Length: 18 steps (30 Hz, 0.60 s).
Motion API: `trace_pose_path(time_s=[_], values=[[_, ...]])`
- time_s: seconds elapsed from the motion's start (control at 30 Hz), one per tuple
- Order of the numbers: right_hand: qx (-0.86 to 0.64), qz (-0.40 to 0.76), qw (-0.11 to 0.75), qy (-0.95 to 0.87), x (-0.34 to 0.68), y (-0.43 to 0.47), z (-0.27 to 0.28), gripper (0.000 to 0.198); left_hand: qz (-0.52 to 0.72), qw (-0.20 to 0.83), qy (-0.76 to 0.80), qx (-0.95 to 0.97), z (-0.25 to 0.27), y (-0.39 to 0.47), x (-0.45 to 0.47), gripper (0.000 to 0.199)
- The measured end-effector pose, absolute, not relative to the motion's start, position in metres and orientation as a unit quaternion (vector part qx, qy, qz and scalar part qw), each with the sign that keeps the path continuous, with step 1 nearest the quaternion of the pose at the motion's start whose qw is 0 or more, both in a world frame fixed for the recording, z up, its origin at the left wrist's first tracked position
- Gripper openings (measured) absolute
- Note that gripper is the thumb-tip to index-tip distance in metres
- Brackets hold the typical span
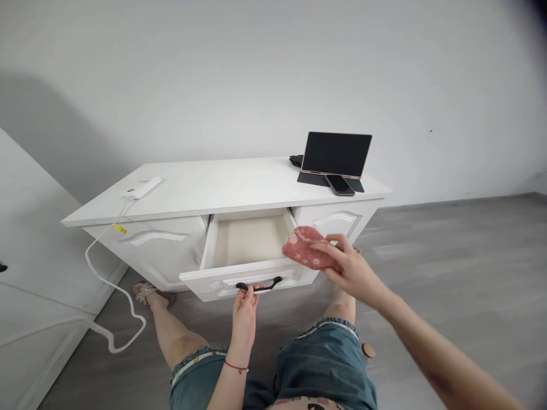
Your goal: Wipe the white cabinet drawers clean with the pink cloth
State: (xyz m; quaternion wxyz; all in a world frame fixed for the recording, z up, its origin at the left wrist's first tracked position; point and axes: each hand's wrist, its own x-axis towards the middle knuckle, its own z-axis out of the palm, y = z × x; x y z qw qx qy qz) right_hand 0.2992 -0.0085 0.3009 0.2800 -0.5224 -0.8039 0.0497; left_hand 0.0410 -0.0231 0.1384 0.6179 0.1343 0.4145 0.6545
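Note:
My left hand has its fingers hooked around the black handle of a white drawer. The drawer is pulled out from the middle of a white cabinet, and its pale inner floor shows nothing lying on it. My right hand grips a folded pink cloth with white patterns, perhaps a sock or small towel. This cloth hangs over the drawer's right front corner, pinched between thumb and fingers.
A tablet leans upright on the white cabinet top, with a phone before it and a dark item behind. A white power strip lies at left, its cable trailing to the floor. A door or panel stands left.

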Motion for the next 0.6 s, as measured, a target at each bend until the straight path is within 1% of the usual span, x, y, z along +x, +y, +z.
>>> trace_pose_path(time_s=[0.1,0.17,0.27,0.33,0.47,0.53,0.6], values=[[-0.558,-0.028,0.302,-0.773,0.288,-0.022,0.251,0.053,0.652,0.624,0.408,0.137,0.139,-0.024,0.041,0.027],[-0.563,-0.058,0.328,-0.756,0.27,-0.023,0.229,0.053,0.655,0.625,0.403,0.133,0.139,-0.024,0.041,0.027],[-0.561,-0.067,0.372,-0.737,0.235,-0.02,0.213,0.048,0.663,0.626,0.393,0.118,0.139,-0.024,0.041,0.027],[-0.554,-0.07,0.385,-0.735,0.209,-0.019,0.21,0.045,0.67,0.625,0.386,0.111,0.139,-0.025,0.042,0.026],[-0.529,-0.069,0.363,-0.764,0.159,-0.014,0.208,0.044,0.684,0.622,0.365,0.114,0.136,-0.026,0.043,0.024],[-0.513,-0.064,0.345,-0.784,0.134,-0.012,0.209,0.045,0.681,0.629,0.355,0.124,0.132,-0.027,0.042,0.018],[-0.499,-0.057,0.319,-0.803,0.11,-0.009,0.209,0.045,0.686,0.62,0.357,0.131,0.128,-0.028,0.041,0.023]])
